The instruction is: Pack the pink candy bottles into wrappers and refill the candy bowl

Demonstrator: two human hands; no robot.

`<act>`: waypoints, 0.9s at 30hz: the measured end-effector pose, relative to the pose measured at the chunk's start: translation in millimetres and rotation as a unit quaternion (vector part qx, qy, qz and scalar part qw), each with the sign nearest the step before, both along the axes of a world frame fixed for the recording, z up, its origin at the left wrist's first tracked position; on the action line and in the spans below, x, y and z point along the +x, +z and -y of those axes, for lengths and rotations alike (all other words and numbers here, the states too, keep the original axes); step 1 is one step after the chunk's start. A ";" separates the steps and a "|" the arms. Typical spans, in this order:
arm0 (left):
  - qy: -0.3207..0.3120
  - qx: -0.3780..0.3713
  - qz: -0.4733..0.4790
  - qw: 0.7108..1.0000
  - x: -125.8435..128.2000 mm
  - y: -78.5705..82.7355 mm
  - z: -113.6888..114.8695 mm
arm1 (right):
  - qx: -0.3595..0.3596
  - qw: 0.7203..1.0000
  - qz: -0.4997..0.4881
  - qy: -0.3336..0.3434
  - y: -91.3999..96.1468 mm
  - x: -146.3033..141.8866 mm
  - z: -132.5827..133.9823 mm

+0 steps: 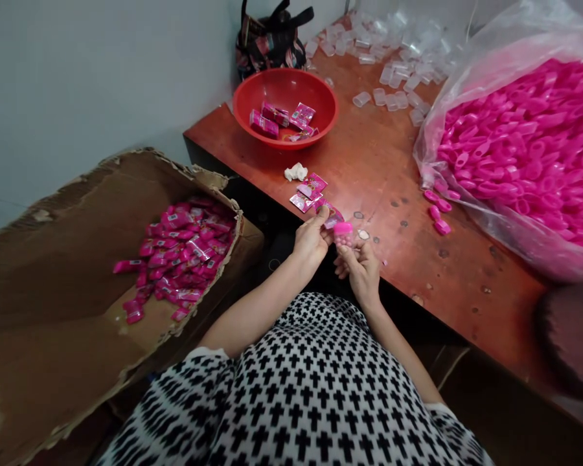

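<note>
Near the table's front edge, my right hand (362, 268) is closed on a small clear container (343, 235) with a pink top and small pink balls inside. Just beside it my left hand (312, 238) pinches a shiny pink printed wrapper (331, 215). The wrapper's free end lies close against the container; I cannot tell whether they touch. Beyond my left hand, flat pink sachets (313, 186) lie on the table next to a crumpled white wad (296, 171).
A red bowl (287, 141) holds several pink packets. To the left stands an open cardboard box (53, 259) with a heap of pink packets (184, 246). Clear plastic cups (393, 100) lie scattered at the back. A plastic bag of pink plastic pieces (529, 142) fills the right side.
</note>
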State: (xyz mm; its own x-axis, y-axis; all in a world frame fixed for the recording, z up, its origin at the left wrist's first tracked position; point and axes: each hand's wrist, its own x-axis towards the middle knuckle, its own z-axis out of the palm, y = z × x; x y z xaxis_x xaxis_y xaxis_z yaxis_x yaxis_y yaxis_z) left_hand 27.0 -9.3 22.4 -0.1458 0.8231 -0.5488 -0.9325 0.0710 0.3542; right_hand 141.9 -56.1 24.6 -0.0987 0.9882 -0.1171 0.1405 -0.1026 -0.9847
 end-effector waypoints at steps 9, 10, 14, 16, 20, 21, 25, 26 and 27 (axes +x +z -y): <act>-0.006 0.006 -0.015 1.000 3.2 3.2 0.8 | -0.013 0.998 -0.058 -0.016 1.7 -3.6 -5.0; -0.002 0.008 -0.012 1.000 2.4 3.2 0.3 | -0.012 0.998 -0.061 -0.020 1.5 -3.2 -5.6; 0.008 0.026 0.003 1.000 0.3 4.7 -1.6 | -0.005 0.997 -0.066 -0.032 0.1 -0.8 -7.9; 0.007 0.024 0.007 1.000 1.5 5.5 -2.7 | -0.004 0.997 -0.069 -0.029 -0.6 -0.2 -8.2; 0.005 0.021 0.010 1.000 5.1 4.9 -5.2 | 0.001 0.998 -0.060 -0.034 -0.4 -0.5 -6.6; 0.005 0.024 0.012 1.000 5.7 4.5 -5.7 | 0.003 0.998 -0.055 -0.036 -0.1 -0.8 -6.0; 0.008 0.017 0.015 1.000 7.1 4.2 -6.0 | 0.006 0.998 -0.045 -0.033 0.2 -2.1 -4.7; 0.011 0.015 0.013 1.000 7.6 4.4 -5.8 | 0.004 0.999 -0.044 -0.032 -0.1 -2.5 -4.9; 0.012 0.017 0.011 1.000 8.3 4.6 -5.5 | 0.002 0.999 -0.043 -0.033 -0.4 -2.9 -5.2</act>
